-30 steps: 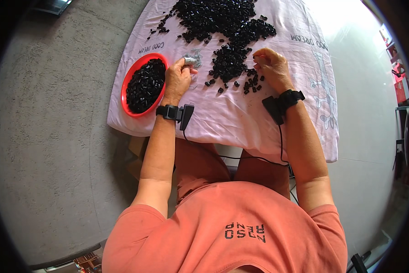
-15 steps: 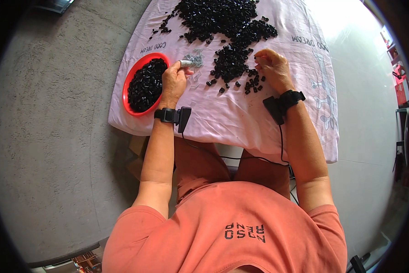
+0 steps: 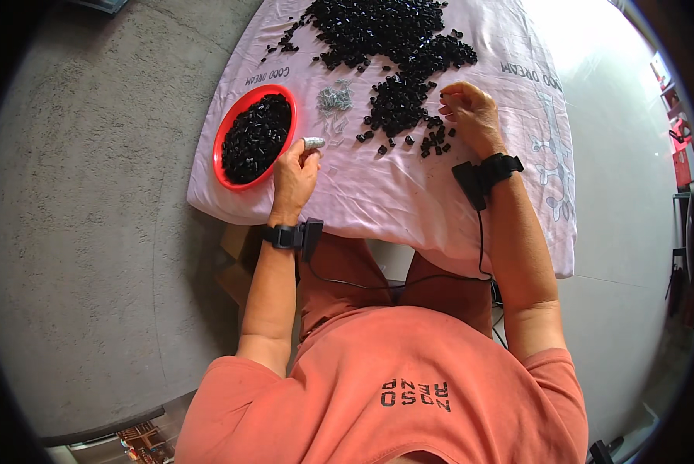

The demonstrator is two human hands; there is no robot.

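Note:
My left hand [image 3: 294, 182] is closed just right of a red bowl [image 3: 218, 158], with a pale wrapping on one finger. Thumb and fingers come together there, and anything small between them is too fine to make out. Beyond it lies a small heap of silvery metal pieces [image 3: 335, 99]. At the right edge of a cluster of small black plastic pieces [image 3: 397, 104], my right hand [image 3: 474, 117] is closed in a pinch. What its fingertips hold, if anything, is hidden. Many more such black pieces fill the bowl.
A large pile of black pieces [image 3: 378, 31] spreads over the far part of the table, on a pink printed cloth [image 3: 378, 197]. Each wrist wears a black strap with a box, and a thin cable [image 3: 440, 276] runs across my lap. Grey floor [image 3: 92, 193] lies to the left.
My left hand has drawn back toward me from the silvery pieces, leaving that heap in plain sight. The right hand stays by the black cluster. The whole view has shifted slightly.

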